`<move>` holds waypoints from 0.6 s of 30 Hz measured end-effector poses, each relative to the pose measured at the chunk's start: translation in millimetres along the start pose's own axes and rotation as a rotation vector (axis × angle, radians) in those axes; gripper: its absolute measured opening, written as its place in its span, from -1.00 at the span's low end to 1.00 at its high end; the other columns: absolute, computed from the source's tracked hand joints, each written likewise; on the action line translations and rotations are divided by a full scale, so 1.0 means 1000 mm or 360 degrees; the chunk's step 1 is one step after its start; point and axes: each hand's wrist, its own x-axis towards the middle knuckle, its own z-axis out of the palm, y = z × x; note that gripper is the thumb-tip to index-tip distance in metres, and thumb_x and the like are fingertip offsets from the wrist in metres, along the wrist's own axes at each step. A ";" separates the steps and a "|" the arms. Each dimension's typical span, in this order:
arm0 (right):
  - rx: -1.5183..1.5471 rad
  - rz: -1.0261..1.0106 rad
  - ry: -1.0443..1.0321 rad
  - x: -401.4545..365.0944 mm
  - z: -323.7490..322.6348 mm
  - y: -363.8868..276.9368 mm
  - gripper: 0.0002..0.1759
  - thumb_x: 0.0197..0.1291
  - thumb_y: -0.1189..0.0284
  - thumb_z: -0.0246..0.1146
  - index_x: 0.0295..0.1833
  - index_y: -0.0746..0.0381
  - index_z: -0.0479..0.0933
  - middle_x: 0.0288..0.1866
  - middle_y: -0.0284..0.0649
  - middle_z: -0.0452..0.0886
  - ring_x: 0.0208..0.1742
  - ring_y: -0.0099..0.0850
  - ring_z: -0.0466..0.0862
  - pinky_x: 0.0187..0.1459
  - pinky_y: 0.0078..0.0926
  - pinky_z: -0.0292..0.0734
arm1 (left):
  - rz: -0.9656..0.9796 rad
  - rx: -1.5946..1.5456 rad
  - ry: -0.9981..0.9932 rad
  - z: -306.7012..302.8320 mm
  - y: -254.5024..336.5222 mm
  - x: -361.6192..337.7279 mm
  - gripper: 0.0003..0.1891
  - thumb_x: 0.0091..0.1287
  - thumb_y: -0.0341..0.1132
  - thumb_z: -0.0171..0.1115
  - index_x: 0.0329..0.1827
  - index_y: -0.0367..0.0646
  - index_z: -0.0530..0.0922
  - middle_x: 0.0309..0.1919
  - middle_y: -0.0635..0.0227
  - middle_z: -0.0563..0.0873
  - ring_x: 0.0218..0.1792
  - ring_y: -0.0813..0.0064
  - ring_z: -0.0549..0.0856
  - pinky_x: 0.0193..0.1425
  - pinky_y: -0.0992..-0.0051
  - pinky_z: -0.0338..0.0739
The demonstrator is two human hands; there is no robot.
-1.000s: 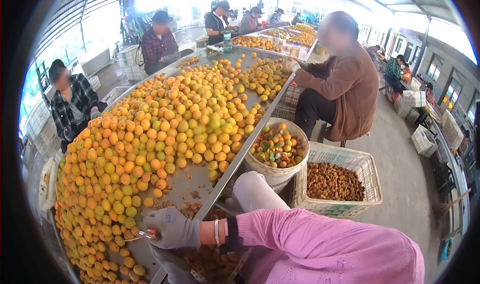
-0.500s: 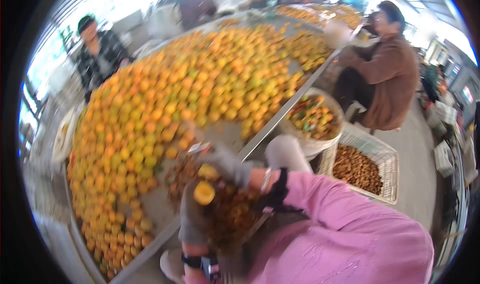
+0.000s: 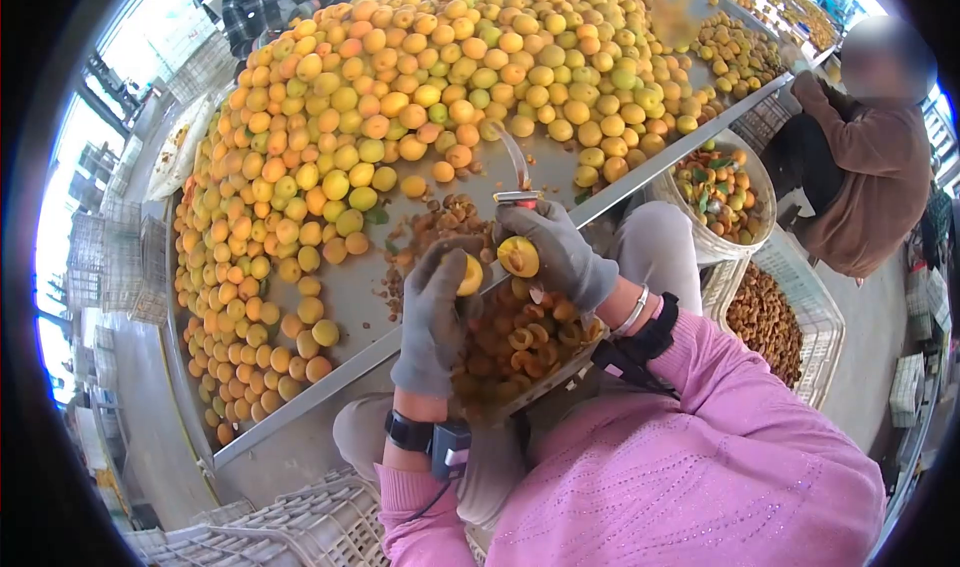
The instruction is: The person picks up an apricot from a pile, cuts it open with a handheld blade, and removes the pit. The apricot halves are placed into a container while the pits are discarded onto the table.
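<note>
Both my hands wear grey gloves and are close together over a crate of split apricots [image 3: 545,342]. My left hand [image 3: 430,317] is closed on an apricot half [image 3: 468,276], its fingers wrapped round the far side. In my right hand [image 3: 565,252] is another apricot half [image 3: 518,256], cut face showing with a dark hollow. A small metal-ended tool [image 3: 517,198] also sticks out from the top of my right fist. Just beyond it, a pale blurred streak [image 3: 514,155] crosses the metal table. Loose brown pits [image 3: 440,225] lie on the table near my fingers.
Whole apricots [image 3: 400,97] are heaped across the metal table [image 3: 340,302], which has a raised edge. At right stand a white bucket [image 3: 765,202] of fruit scraps and a crate [image 3: 825,367] of pits. A person in brown [image 3: 870,187] sits beyond them; another stands at the far left.
The view has tilted down and steadied, so hands and fruit show sharper. The two apricot halves, one in each hand, remain held near each other over the crate.
</note>
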 end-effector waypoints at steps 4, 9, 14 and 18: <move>-0.0002 -0.0077 0.0175 -0.015 0.010 -0.011 -0.72 0.31 0.30 0.27 -0.02 0.28 0.60 -0.19 -0.30 0.66 -0.21 -0.54 0.65 -0.23 -0.54 0.59 | 0.0655 0.1377 -0.0036 0.012 -0.012 0.000 -0.75 0.34 -0.33 0.30 -0.02 -0.30 0.62 -0.34 0.36 0.70 -0.27 0.60 0.65 -0.14 0.56 0.56; -0.0120 -0.0259 0.0126 -0.001 0.005 0.022 -0.64 0.30 0.20 0.32 0.02 0.25 0.59 -0.19 -0.42 0.57 -0.16 -0.59 0.51 -0.06 -0.60 0.46 | 0.0330 0.1027 0.0065 0.010 -0.031 0.004 -0.80 0.26 -0.51 0.30 -0.06 -0.27 0.59 -0.16 0.35 0.68 -0.08 0.58 0.64 0.03 0.54 0.54; -0.0257 -0.0142 0.0069 0.005 0.002 0.020 -0.61 0.30 0.14 0.31 -0.06 0.28 0.58 -0.24 -0.41 0.58 -0.21 -0.54 0.52 -0.11 -0.52 0.50 | 0.0427 0.0595 0.0116 0.030 -0.034 0.005 -0.79 0.31 -0.55 0.25 -0.02 -0.24 0.55 -0.15 0.40 0.65 -0.12 0.62 0.62 -0.02 0.57 0.54; -0.0346 -0.0390 0.0327 0.007 0.025 0.005 -0.68 0.31 0.24 0.28 -0.10 0.32 0.58 -0.28 -0.34 0.66 -0.25 -0.61 0.55 -0.21 -0.47 0.54 | 0.0449 0.0559 0.0087 0.012 -0.032 0.004 -0.76 0.34 -0.55 0.23 0.05 -0.22 0.52 -0.11 0.42 0.63 -0.08 0.60 0.62 0.02 0.58 0.54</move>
